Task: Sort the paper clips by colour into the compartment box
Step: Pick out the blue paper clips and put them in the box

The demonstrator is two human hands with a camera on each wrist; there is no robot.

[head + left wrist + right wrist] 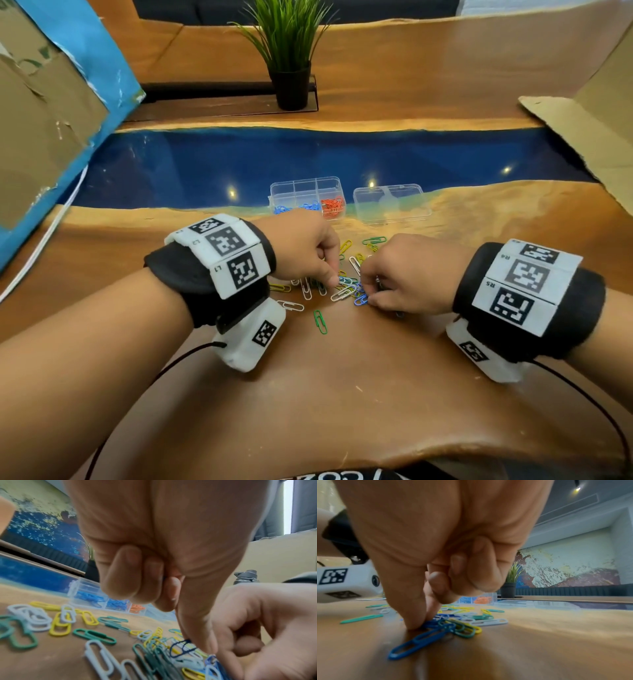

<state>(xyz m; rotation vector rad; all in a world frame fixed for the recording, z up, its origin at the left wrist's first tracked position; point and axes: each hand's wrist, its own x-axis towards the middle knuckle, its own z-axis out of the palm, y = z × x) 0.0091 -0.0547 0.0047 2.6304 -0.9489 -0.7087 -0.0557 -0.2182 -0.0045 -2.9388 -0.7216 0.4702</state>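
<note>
Loose paper clips (346,286) in white, green, yellow and blue lie in a heap on the wooden table, between my two hands. My left hand (335,280) reaches down into the heap with its other fingers curled; its thumb and forefinger pinch a dark blue clip (181,648) that stands up off the heap. My right hand (365,295) pinches down on blue clips (426,624) at the heap's near edge, and one blue clip (418,642) trails toward the camera. Behind the hands, the clear compartment box (294,186) holds blue clips (284,209) and orange clips (333,205).
A clear lid (391,205) lies right of the box. A single green clip (320,321) and a white clip (290,305) lie nearer me. Cardboard walls stand at the left (41,113) and right (589,137). A potted plant (291,51) stands at the back.
</note>
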